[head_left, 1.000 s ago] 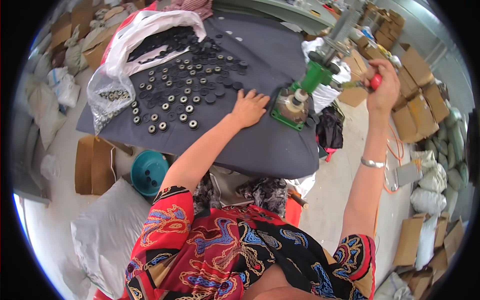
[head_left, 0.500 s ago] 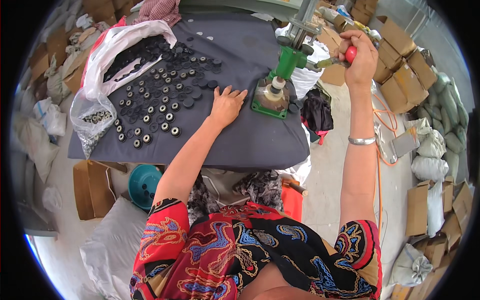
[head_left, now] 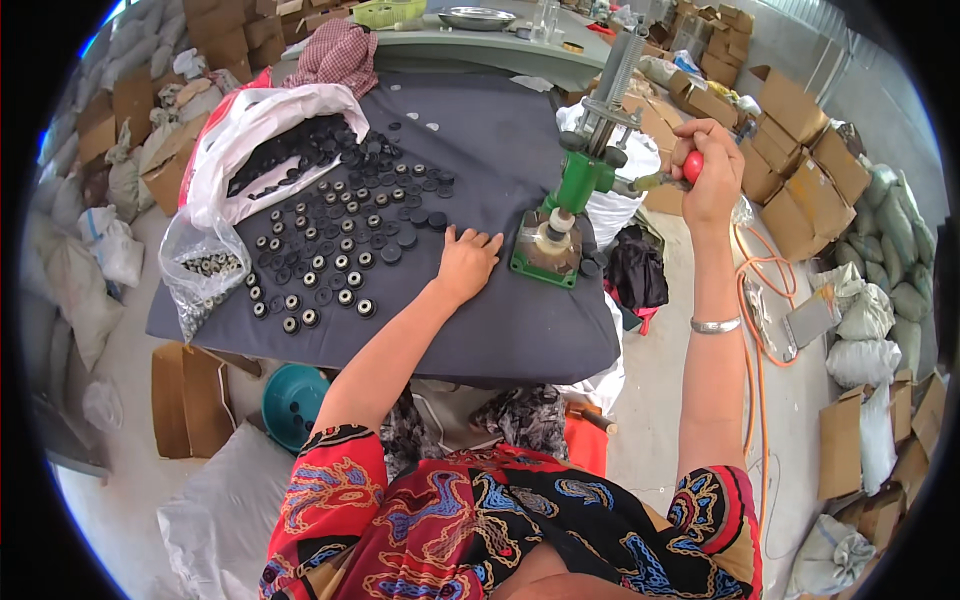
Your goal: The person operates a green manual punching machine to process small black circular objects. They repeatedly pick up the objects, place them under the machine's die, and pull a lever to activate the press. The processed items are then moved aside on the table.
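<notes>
My right hand (head_left: 712,180) is wrapped round the lever of a green hand press (head_left: 575,185), by its red ball knob (head_left: 693,167). The press stands on its base plate at the right side of the cloth-covered table (head_left: 460,345). My left hand (head_left: 467,264) lies palm down on the dark cloth, fingers spread, just left of the press base. Close beyond its fingertips is a round black cap (head_left: 437,221). Further left are many loose black round pieces, several with a metal ring set in the middle, such as this one (head_left: 365,307).
A white sack (head_left: 205,165) spills black pieces at the table's left; a clear bag (head_left: 200,275) of small metal parts sits before it. Below is a teal basin (head_left: 295,405). Orange hose (head_left: 748,350) runs along the floor at right, near cardboard boxes (head_left: 820,180).
The view has tilted up, so the table and press sit lower and more of the back table shows. Both hands keep about the same places relative to the press.
</notes>
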Action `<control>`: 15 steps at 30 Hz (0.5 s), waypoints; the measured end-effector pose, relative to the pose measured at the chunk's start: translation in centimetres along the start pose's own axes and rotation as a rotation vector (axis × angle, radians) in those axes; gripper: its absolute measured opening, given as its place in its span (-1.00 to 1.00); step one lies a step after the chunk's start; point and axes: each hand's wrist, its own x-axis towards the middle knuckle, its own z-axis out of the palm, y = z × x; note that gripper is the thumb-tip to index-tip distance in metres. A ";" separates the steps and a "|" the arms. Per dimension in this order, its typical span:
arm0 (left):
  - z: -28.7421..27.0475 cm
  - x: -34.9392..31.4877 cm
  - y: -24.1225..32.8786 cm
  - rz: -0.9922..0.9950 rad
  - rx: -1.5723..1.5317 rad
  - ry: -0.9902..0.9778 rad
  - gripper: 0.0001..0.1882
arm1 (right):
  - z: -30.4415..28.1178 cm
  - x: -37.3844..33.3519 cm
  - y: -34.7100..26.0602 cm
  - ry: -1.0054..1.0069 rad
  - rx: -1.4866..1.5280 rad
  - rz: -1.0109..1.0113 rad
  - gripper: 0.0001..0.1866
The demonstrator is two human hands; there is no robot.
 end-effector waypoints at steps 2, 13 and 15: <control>0.2 0.3 0.1 -0.013 -0.033 0.010 -0.57 | -0.1 0.1 0.0 0.002 0.000 -0.007 -0.75; -0.3 0.0 -0.3 -0.073 -0.191 0.090 -0.52 | 0.1 0.2 0.4 -0.005 -0.026 -0.038 -0.74; -0.9 0.5 0.2 -0.103 -0.265 0.102 -0.46 | -0.1 0.1 0.3 -0.009 -0.018 -0.039 -0.74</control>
